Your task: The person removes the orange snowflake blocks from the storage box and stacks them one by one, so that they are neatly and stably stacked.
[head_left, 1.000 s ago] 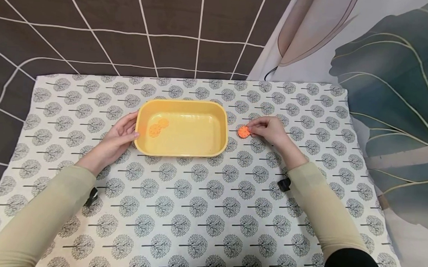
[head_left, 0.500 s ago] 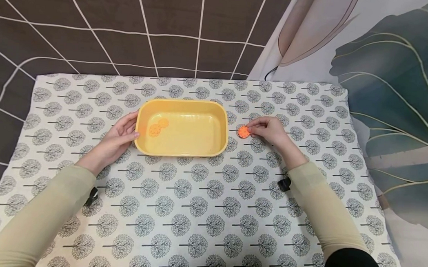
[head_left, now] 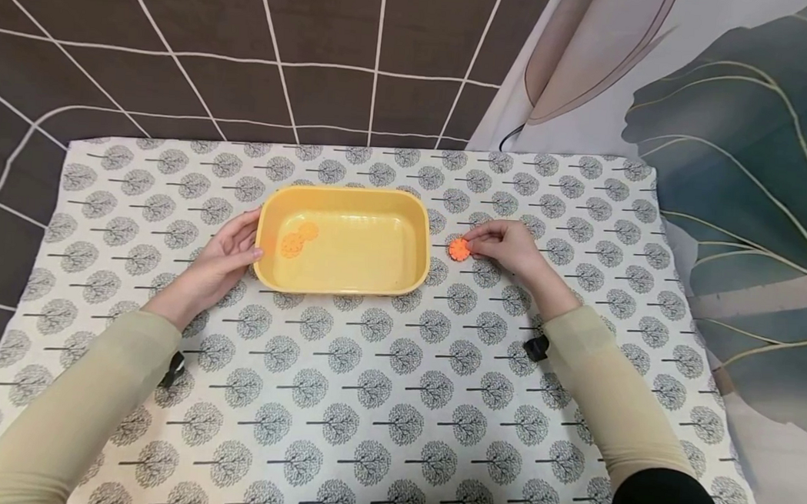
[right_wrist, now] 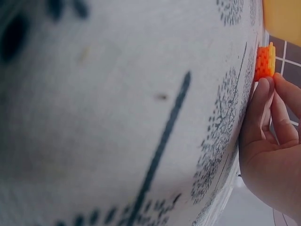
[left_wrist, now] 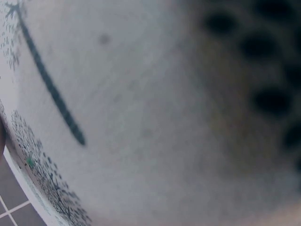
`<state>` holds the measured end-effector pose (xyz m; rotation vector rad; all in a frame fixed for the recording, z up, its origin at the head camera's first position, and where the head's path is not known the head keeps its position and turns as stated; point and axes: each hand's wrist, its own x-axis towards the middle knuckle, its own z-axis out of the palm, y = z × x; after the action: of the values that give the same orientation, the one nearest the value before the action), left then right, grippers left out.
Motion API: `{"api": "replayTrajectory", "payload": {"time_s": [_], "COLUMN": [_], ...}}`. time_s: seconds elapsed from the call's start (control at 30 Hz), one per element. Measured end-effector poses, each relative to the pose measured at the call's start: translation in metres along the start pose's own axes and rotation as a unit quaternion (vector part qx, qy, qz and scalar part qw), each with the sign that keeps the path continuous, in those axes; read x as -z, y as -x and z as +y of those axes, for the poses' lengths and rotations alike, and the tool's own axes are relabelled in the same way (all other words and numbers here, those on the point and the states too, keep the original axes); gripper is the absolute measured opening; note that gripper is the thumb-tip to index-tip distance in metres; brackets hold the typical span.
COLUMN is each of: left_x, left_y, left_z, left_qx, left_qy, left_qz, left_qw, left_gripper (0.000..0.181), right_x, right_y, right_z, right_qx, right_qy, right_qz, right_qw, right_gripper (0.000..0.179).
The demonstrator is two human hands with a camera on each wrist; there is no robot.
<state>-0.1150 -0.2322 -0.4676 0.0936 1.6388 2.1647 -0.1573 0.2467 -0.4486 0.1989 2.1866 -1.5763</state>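
Left hand (head_left: 223,256) grips tub (head_left: 358,253), long axis sideways; right hand (head_left: 509,245) pinches upright orange stack (head_left: 457,250).

2 hands (head_left: 225,252), 1 tub (head_left: 369,251), 2 orng. discs (head_left: 291,246), 1 stack (right_wrist: 265,62).

You're likely in a home, though the view is too tight to name the room. Beneath your left grip (head_left: 226,253) and right grip (head_left: 511,247), the surface (head_left: 384,343) wears a tree-print household cloth. Beyond both grips you have dark fabric (head_left: 327,31) crossed by white grid lines; to the right of your right grip, drapery (head_left: 747,188) with big blue-green leaves. These soft, decorative furnishings look domestic.
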Motion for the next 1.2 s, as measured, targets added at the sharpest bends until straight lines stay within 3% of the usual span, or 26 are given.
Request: {"api": "replayTrajectory", "payload": {"time_s": [0.5,0.93,1.2], "left_x": [-0.0015,-0.0014,-0.0006], "left_y": [0.0005,0.0002,0.0004], "left_z": [0.0018,0.0024,0.0019], "left_qx": [0.005,0.012,0.009], "left_qy": [-0.006,-0.005,-0.006], "left_qz": [0.004,0.005,0.003], "left_qw": [1.0,0.9999,0.9999], "left_gripper": [0.073,0.074,0.075], "right_x": [0.0025,-0.0004,-0.0027], "right_y": [0.0006,-0.0003,0.0006], "right_z": [0.002,0.0034,-0.0006], "right_qx": [-0.008,0.011,0.015], "right_qy": [-0.087,-0.022,0.05], "right_qz": [-0.012,-0.013,0.0], "right_qw": [0.9961,0.9996,0.9986], "right_gripper": [0.021,0.032,0.03]}}
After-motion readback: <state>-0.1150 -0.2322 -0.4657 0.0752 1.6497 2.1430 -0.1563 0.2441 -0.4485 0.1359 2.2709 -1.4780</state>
